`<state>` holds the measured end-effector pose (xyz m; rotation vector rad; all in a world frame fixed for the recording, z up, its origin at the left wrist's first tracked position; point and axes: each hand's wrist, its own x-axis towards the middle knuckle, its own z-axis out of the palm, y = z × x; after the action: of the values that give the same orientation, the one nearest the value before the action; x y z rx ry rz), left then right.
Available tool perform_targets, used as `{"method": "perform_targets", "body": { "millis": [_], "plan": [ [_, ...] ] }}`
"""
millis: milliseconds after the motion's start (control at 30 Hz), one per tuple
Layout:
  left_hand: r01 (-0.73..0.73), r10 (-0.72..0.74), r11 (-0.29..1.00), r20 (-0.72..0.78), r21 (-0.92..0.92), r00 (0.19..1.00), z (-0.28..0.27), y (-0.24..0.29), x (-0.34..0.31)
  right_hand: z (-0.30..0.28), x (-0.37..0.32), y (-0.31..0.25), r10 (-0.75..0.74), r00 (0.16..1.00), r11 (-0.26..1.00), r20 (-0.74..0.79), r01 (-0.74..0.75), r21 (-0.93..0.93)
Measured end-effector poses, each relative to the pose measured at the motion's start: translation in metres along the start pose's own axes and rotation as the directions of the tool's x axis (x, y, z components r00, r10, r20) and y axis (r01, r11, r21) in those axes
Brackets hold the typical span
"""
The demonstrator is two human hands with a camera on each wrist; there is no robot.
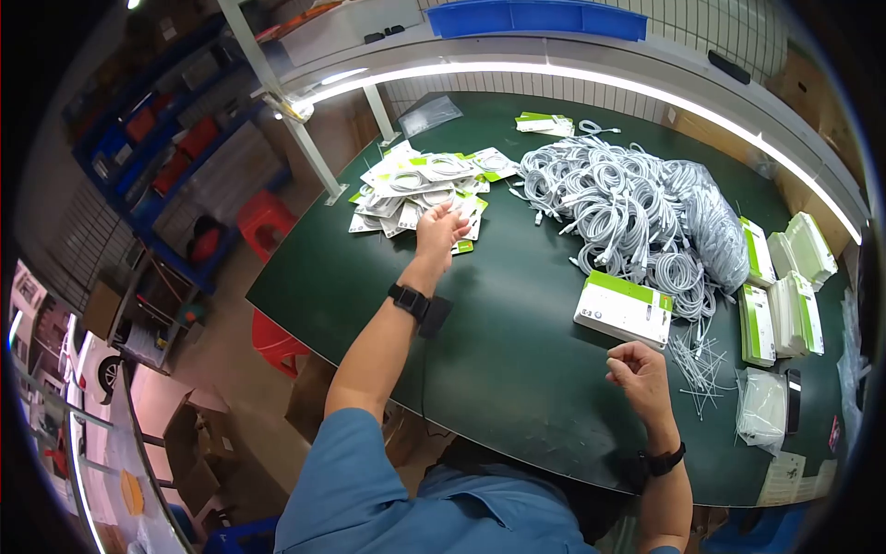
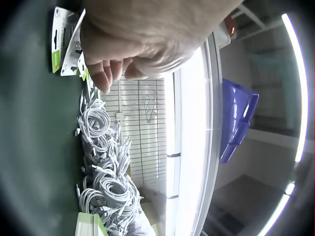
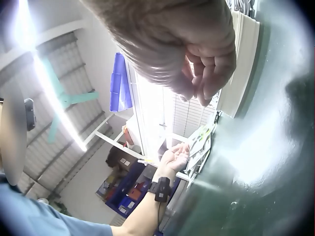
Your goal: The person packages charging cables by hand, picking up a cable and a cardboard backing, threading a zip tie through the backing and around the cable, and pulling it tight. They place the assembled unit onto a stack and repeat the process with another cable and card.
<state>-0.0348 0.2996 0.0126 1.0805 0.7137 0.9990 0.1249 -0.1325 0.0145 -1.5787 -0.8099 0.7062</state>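
My left hand (image 1: pixel 438 238) is at the near edge of a pile of white and green cable packs (image 1: pixel 406 189), its fingers loosely bent and nothing visible in them. In the left wrist view the fingers (image 2: pixel 109 71) hang beside a few of these packs (image 2: pixel 59 42). My right hand (image 1: pixel 639 377), fingers loosely curled, hovers by the near edge of a stack of white and green cards (image 1: pixel 623 309). The right wrist view shows that hand (image 3: pixel 209 69) beside the stack's side (image 3: pixel 241 64), with no object visible in it. Coiled grey-white cables (image 1: pixel 618 198) lie heaped behind the stack.
White ties (image 1: pixel 699 367) are scattered right of the card stack. Further right are a clear bag (image 1: pixel 762 406), a phone (image 1: pixel 793 402) and several upright card stacks (image 1: pixel 757 323). A bagged cable bundle (image 1: pixel 715 226) adjoins the heap. A plastic sheet (image 1: pixel 431 115) lies at the back left.
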Motion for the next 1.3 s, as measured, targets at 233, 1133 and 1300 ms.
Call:
{"method": "perform_targets", "body": {
  "millis": [233,1133,1300],
  "plan": [
    [-0.162,-0.087,0.938,0.658,0.307,0.748,0.098,0.009,-0.15,-0.031,0.03,-0.066,-0.301,0.89,0.953,-0.343,0.294,-0.073],
    [0.249,-0.291,0.947,0.869,0.202,0.4,0.194,-0.041,-0.316,-0.034,0.061,-0.091,-0.693,0.65,0.704,-0.312,0.518,-0.486],
    [0.223,-0.318,0.942,0.877,0.25,0.36,0.193,-0.044,-0.302,-0.031,0.058,-0.094,-0.358,0.829,0.927,-0.429,0.372,-0.054]
  ]
}}
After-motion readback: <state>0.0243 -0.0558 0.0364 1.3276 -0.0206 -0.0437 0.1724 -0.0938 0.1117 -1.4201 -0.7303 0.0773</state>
